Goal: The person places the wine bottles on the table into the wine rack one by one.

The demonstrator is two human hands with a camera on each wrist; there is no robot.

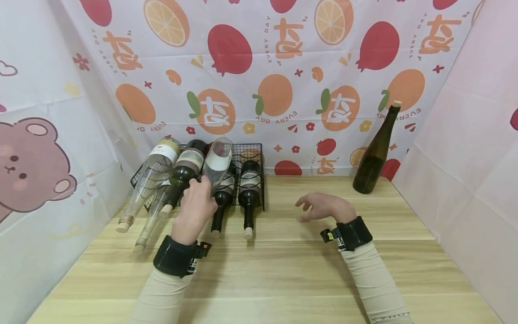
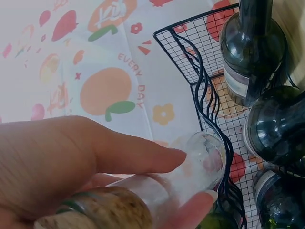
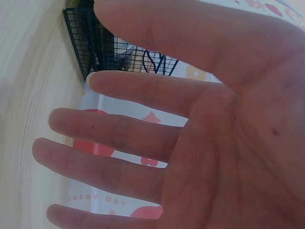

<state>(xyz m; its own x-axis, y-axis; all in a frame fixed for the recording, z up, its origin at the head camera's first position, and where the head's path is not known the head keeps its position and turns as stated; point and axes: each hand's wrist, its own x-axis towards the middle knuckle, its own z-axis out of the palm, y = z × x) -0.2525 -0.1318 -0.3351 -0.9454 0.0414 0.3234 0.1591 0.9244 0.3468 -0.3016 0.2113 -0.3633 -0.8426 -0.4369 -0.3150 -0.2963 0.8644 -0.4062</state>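
We see a pale wooden tabletop (image 1: 307, 270) enclosed by fruit-printed cloth walls (image 1: 283, 67) (a cartoon bear at nine o'clock). The left hand (image 1: 196, 209) grips a clear glass bottle (image 1: 217, 163) by its neck, the body tilted up over the black wire rack (image 1: 259, 150) at eleven o'clock, where dark bottles (image 1: 250, 186) lie. The right hand (image 1: 323, 208) hovers spread and empty above the table. A dark green bottle (image 1: 374, 155) stands at one o'clock.

Light wooden table (image 1: 283, 270) with black wire bottle rack (image 1: 259, 180) and upright dark green bottle (image 1: 374, 153).
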